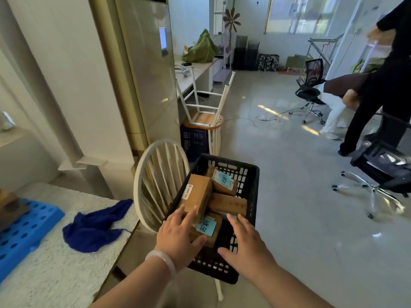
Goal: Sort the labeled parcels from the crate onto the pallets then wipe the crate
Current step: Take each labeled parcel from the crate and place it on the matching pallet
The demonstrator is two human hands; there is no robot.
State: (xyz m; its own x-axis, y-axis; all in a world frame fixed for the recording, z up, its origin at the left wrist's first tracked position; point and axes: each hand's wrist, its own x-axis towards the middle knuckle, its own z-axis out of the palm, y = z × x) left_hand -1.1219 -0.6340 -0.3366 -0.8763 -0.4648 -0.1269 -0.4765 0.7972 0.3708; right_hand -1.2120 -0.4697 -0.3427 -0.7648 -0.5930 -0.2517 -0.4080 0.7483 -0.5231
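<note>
A pale glossy floor point(278, 174) is stretching across the room past a black office chair point(310, 85), with a tall cream cabinet point(146, 74) standing at the left above a speckled counter point(66, 274) that is carrying a blue pallet point(26, 227) and a crumpled blue cloth point(95, 227). Just beside the counter, a white chair point(155, 174) is bearing the black crate point(251, 185), where the brown parcels point(198, 192) are lying, some showing blue labels. The left hand point(178, 238) and right hand point(246, 243) are reaching in over them, fingers spread and relaxed, gripping nothing.
</note>
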